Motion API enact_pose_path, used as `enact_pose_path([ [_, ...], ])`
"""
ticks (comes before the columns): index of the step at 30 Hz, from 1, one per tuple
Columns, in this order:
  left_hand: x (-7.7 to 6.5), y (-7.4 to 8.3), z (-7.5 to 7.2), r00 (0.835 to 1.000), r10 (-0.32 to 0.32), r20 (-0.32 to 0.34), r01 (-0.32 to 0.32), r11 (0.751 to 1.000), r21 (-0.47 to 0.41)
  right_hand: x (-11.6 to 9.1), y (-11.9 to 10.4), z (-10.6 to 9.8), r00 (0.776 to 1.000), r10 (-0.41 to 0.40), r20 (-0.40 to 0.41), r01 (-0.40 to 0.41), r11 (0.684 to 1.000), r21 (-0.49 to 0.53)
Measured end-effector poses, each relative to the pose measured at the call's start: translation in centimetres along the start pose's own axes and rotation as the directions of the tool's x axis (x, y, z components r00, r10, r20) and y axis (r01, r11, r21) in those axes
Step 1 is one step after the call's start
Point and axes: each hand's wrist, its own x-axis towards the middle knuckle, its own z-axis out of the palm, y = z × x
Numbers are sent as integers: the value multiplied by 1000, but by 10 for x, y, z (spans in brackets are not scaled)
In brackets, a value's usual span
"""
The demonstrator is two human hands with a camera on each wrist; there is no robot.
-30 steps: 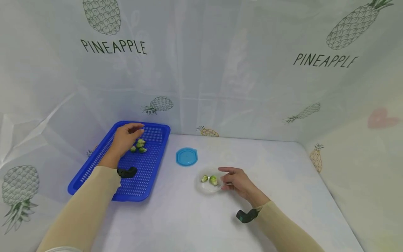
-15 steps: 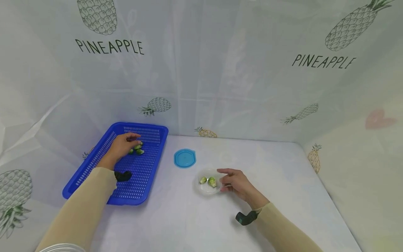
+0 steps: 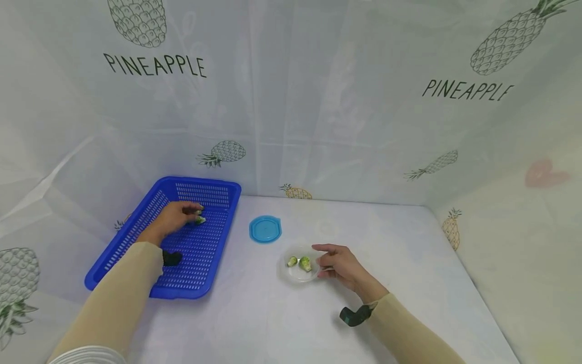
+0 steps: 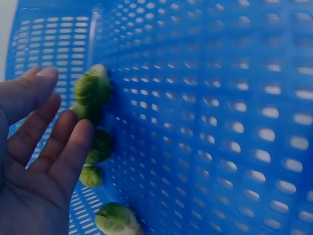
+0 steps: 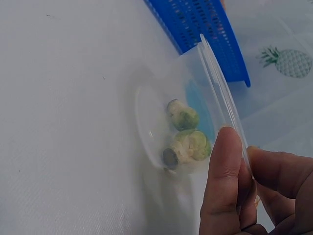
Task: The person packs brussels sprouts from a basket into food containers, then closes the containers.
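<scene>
My left hand (image 3: 172,218) reaches down into the blue perforated basket (image 3: 200,263). In the left wrist view its fingers are spread and slightly bent beside several Brussels sprouts (image 4: 93,90), with nothing between fingers and thumb. One Brussels sprout (image 4: 116,218) lies apart from the others. My right hand (image 3: 344,267) pinches the rim of a clear plastic bowl (image 3: 295,276) between thumb and fingers; the bowl stands on the table. Inside that bowl are two Brussels sprouts, a larger sprout (image 5: 190,146) and a smaller sprout (image 5: 182,115).
A light blue lid (image 3: 265,229) lies on the white table (image 3: 254,313) between basket and bowl. Behind the table hangs a pale sheet (image 3: 309,101) printed with pineapples. A dark wrist camera (image 3: 354,316) sits at the right cuff.
My left hand has lowered toward the sprouts in the basket, and now covers more of them in the head view. The right hand keeps its hold on the bowl. The head view has shifted slightly.
</scene>
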Motion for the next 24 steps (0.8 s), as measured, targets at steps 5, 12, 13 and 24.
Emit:
enact_pose_path([
  [5,4,-7,3,999,42,32,-44,997,61,1,1,0,1000,7,-3,-7,1000,-1],
  [12,7,-7,7,997,64,40,-66,997,48,1,1,0,1000,7,-9,-8,1000,-3],
  [13,7,-6,7,997,63,46,-65,997,46,1,0,0,1000,8,-9,-8,1000,-3],
  [24,9,2,15,998,31,61,-40,988,151,0,1,-2,1000,6,-16,-6,1000,-4],
])
